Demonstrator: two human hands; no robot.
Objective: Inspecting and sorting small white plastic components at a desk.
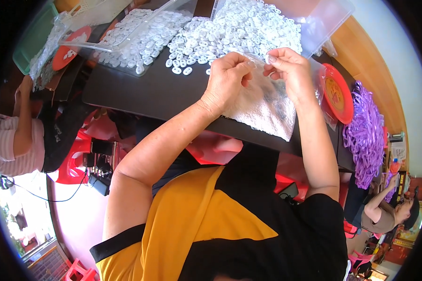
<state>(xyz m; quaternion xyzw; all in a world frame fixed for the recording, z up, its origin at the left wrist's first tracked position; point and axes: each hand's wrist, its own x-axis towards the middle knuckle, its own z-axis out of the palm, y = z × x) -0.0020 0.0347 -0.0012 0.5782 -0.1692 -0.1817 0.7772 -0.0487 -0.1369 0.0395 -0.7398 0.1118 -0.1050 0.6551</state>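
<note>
Over the near edge of a dark table (136,91), both my hands are raised close together. My right hand (290,72) pinches a small white oval piece (268,59) between thumb and fingers. Closed in a pinch, my left hand (227,79) faces it; what its fingertips hold is too small to make out. Below them lies a white cloth (262,110), with clear plastic film by the right wrist. Beyond the hands spreads a large heap of white oval pieces with two holes (239,30), some loose on the table.
More white pieces fill a clear plastic bin (140,42) at far left. To the right stand a red plate (338,93) and a hanging bundle of purple ribbons (365,136). One person sits at left (18,145), another at far right (382,213). Red stools stand below.
</note>
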